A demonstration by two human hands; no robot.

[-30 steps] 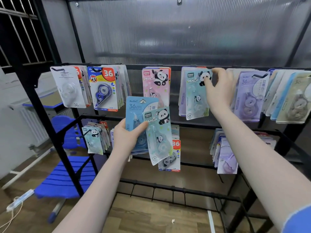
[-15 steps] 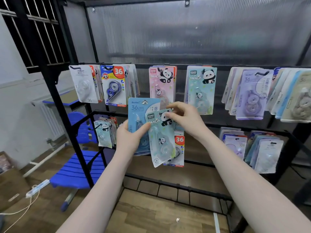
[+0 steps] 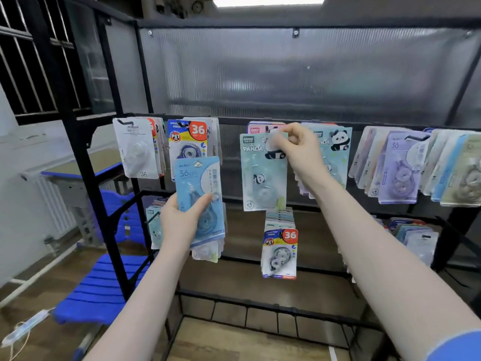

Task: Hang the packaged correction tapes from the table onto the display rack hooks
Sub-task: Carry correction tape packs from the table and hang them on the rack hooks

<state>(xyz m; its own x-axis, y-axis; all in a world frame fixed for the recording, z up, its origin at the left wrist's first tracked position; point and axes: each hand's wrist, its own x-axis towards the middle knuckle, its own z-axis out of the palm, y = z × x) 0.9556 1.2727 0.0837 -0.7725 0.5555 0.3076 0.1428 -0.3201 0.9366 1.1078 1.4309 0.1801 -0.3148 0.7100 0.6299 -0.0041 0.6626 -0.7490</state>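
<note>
My right hand (image 3: 299,149) pinches the top of a mint panda correction tape pack (image 3: 263,178) and holds it up at the top rail of the black display rack (image 3: 234,120), in front of a pink panda stack (image 3: 260,127). Whether its hole is on a hook I cannot tell. My left hand (image 3: 179,222) grips a blue "36" correction tape pack (image 3: 200,194) lower and to the left, with at least one more pack behind it. A mint panda stack (image 3: 335,142) hangs just right of my right hand.
Other stacks hang on the top rail: white (image 3: 135,149), yellow-blue "36" (image 3: 190,139), purple (image 3: 400,168). Lower hooks carry more packs, including a "36" stack (image 3: 279,254). A blue chair (image 3: 99,282) and a desk (image 3: 86,165) stand left of the rack.
My right hand took the mint panda pack from my left hand's bundle and lifted it up and right to the top rail. My left hand keeps the blue pack. The camera tilted upward.
</note>
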